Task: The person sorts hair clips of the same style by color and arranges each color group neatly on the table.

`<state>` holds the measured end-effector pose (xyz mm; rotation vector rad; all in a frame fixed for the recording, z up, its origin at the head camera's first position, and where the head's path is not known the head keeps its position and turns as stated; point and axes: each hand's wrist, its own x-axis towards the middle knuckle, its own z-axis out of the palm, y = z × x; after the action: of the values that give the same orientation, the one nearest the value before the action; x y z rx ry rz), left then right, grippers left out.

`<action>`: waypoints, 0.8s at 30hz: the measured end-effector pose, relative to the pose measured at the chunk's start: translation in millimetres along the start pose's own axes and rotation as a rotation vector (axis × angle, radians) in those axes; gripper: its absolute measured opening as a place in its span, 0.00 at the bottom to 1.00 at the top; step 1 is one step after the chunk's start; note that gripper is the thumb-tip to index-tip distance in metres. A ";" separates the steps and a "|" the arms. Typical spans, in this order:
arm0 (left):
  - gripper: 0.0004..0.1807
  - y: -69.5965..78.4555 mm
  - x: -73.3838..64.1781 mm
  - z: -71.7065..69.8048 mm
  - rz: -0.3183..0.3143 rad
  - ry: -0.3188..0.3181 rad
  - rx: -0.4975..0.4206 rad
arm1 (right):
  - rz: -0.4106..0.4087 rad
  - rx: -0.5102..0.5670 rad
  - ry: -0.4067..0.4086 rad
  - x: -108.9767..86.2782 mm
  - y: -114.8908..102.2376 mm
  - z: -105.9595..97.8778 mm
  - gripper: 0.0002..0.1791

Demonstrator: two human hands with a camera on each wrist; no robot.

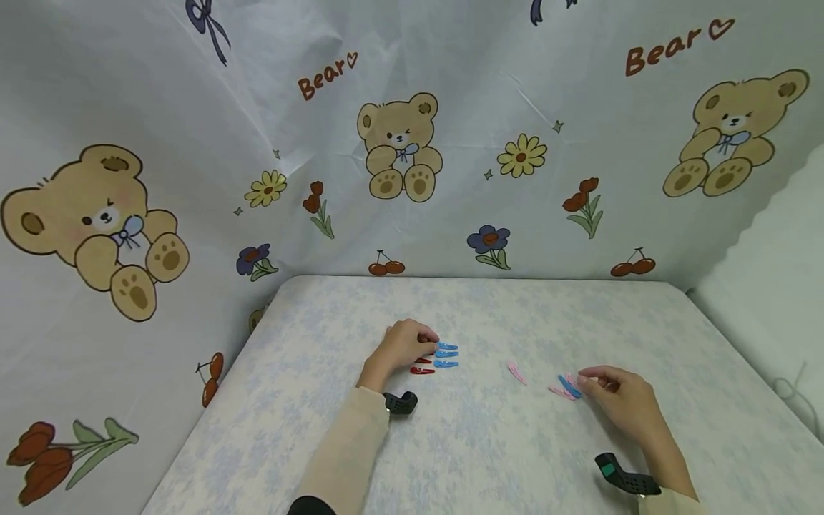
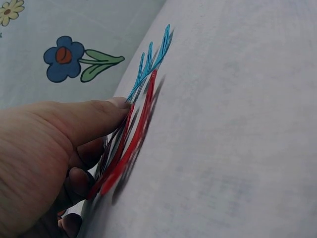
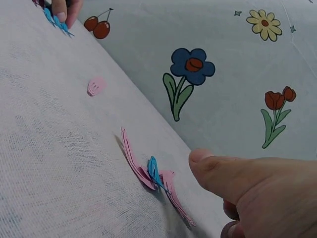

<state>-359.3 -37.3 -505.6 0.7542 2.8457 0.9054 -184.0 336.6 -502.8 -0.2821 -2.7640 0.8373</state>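
My left hand [image 1: 404, 345] is over a small group of hair clips at the table's middle. Its thumb and fingertips pinch the near end of a blue hair clip [image 1: 448, 346]. Two more blue clips [image 1: 446, 363] lie just below that one. Red hair clips [image 1: 422, 370] lie beside them, partly under the hand; in the left wrist view a red clip [image 2: 133, 144] runs past the thumb. To the right, my right hand [image 1: 623, 400] hovers at a small pile of pink clips [image 3: 132, 161] with a blue clip [image 3: 154, 171] on it. Its thumb stands apart from them.
A single pink clip [image 1: 516, 373] lies between the two groups. The pale patterned table [image 1: 489, 458] ends at a bear-print cloth [image 1: 450, 236] behind and at the left. White material [image 1: 766, 286] stands along the right side.
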 end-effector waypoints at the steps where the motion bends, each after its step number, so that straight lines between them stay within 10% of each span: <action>1: 0.06 0.0 0.1 -0.6 0.000 0.000 -0.001 | 0.006 -0.001 -0.011 0.5 -0.1 0.2 0.20; 24: 0.05 -2.2 0.0 0.0 0.008 0.001 -0.014 | -0.003 -0.043 -0.141 -0.5 6.0 4.7 0.17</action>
<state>-360.3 -38.9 -506.8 0.7637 2.8368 0.9258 -184.2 339.0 -510.0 -0.2347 -2.9149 0.8279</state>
